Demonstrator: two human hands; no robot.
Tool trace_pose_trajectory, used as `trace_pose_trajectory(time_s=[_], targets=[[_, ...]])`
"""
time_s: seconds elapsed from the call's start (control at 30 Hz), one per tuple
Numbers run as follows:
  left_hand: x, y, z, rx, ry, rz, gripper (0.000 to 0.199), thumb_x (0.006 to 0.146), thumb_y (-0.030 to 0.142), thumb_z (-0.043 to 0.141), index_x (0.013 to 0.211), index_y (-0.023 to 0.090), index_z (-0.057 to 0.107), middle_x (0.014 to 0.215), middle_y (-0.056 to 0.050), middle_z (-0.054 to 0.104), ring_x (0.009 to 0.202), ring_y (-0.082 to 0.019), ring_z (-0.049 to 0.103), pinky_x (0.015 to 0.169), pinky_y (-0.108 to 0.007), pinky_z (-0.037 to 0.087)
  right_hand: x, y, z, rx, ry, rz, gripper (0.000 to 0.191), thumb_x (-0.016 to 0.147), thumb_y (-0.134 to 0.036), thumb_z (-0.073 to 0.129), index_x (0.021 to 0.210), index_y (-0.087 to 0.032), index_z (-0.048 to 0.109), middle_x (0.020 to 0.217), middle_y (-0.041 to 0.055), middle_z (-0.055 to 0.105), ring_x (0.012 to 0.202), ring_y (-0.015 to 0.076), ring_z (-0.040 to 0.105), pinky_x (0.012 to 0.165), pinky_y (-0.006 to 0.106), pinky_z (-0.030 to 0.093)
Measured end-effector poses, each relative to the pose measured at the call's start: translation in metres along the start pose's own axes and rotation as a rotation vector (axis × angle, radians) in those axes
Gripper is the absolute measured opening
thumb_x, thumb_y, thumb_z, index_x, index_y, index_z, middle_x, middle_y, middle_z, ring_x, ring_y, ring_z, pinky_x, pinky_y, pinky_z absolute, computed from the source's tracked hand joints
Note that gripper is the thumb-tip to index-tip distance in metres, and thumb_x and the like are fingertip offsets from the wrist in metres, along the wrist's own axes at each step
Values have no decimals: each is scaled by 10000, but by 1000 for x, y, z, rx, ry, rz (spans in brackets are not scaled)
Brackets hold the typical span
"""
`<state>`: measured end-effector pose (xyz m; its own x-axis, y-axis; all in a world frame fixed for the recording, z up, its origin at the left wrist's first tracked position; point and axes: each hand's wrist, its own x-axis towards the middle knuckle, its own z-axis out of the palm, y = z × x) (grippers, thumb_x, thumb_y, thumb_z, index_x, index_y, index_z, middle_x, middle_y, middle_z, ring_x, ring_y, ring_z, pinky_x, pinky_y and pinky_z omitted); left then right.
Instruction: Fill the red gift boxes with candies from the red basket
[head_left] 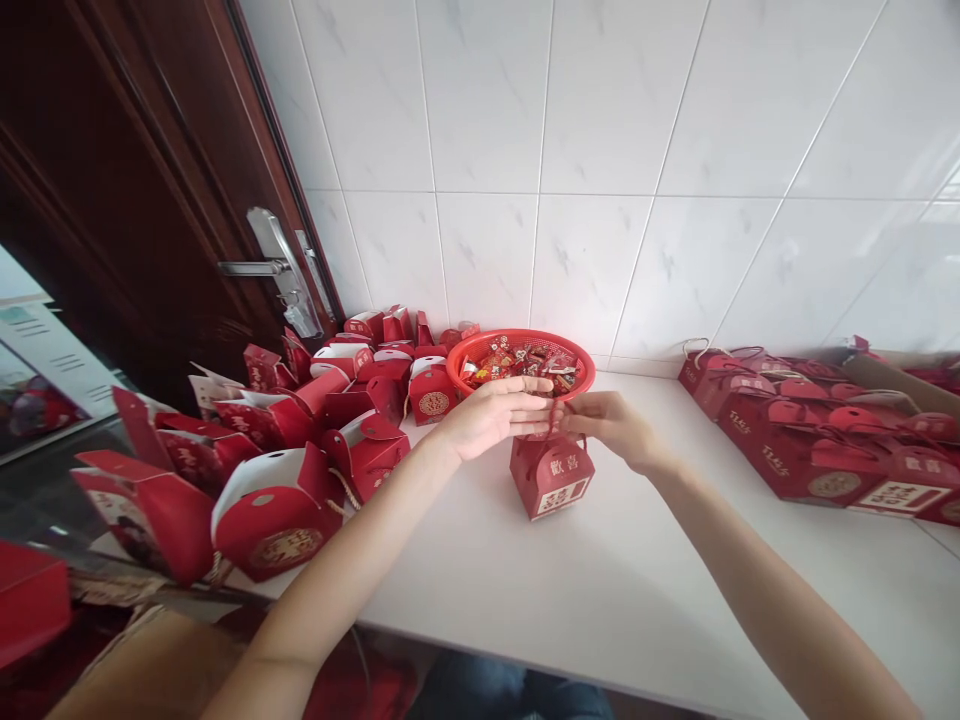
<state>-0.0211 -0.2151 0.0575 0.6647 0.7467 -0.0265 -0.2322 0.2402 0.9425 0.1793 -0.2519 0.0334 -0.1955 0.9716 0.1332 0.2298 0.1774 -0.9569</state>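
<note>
Left of the hands, red gift boxes point(289, 545) with flaps up; left hand point(499, 412) has fingers stretched out at the cord point(553, 420), grip on it can't be told, with a basket point(454, 372) of wrapped sweets just beyond. Small red box point(551, 485) directly below the hands, which meet over its top; best kept square, cord drawn evenly so the card doesn't crease. Right hand point(611, 425) looks pinched on the cord, ideally light and low; stacked boxes point(814, 450) well off to its right.
</note>
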Motion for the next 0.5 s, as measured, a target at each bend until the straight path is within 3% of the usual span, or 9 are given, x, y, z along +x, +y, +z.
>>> trace_pose_trajectory(time_s=[0.1, 0.27, 0.5], targets=[[4, 6, 13, 48, 17, 73, 279, 783, 126, 725, 1054, 142, 661, 966, -78, 748, 928, -194, 721, 1039, -453, 491, 2, -13, -8, -82, 63, -11, 309, 693, -377, 741, 594, -190, 516, 593, -34, 515, 582, 115, 471, 522, 256, 334], [11, 12, 32, 135, 11, 192, 296, 788, 107, 716, 1077, 132, 663, 1006, -76, 733, 1019, -206, 696, 1065, -459, 479, 0, -28, -15, -62, 82, 1, 228, 687, -363, 744, 701, -174, 618, 676, 17, 620, 655, 156, 561, 558, 274, 402], [22, 11, 48, 283, -33, 171, 414, 782, 137, 726, 1186, 142, 638, 1202, -148, 703, 1104, -266, 674, 1049, -502, 472, -4, -28, -17, -111, 276, 20, 212, 666, -313, 725, 785, -149, 661, 708, 28, 676, 632, 159, 585, 532, 260, 411]])
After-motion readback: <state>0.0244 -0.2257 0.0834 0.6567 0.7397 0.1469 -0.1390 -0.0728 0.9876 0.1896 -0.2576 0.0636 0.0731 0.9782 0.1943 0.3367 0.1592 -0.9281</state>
